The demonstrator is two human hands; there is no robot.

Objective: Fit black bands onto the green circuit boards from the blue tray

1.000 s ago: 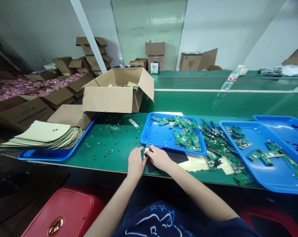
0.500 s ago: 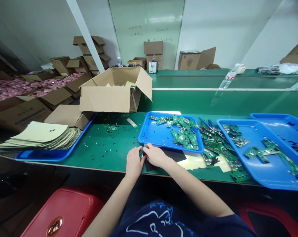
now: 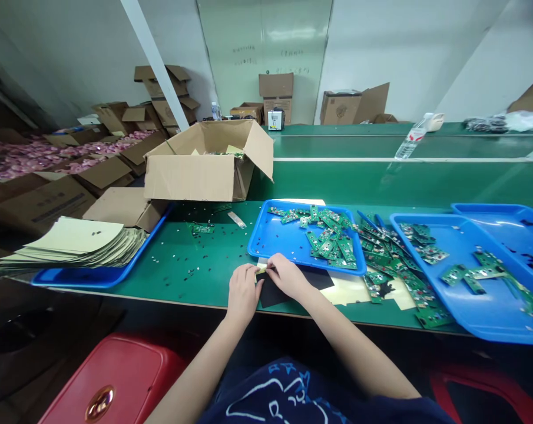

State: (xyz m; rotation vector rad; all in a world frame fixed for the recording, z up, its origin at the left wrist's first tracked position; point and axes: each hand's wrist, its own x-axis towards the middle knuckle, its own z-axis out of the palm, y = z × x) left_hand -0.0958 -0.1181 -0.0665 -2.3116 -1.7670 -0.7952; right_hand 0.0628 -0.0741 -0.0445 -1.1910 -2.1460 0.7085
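Note:
My left hand (image 3: 243, 290) and my right hand (image 3: 287, 277) are close together at the table's front edge, over a black sheet (image 3: 301, 284). Between their fingertips shows a small pale yellow-green piece (image 3: 261, 270), mostly covered, so its kind is unclear. The left fingers pinch it from the left, the right thumb and fingers close on its right end. Just beyond the hands is a blue tray (image 3: 275, 250) with a heap of green circuit boards (image 3: 330, 232) on its right side.
More circuit boards (image 3: 385, 253) are piled right of the tray, beside another blue tray (image 3: 452, 300). At left, a stack of pale sheets (image 3: 80, 238) rests on a blue tray (image 3: 78, 278). A cardboard box (image 3: 191, 176) stands behind. Small dark bits (image 3: 190, 272) dot the green table (image 3: 213, 259).
My fingertips have parted a little and the pale yellow-green piece now shows between them. The right hand has shifted slightly right. Trays and boards have stayed in place.

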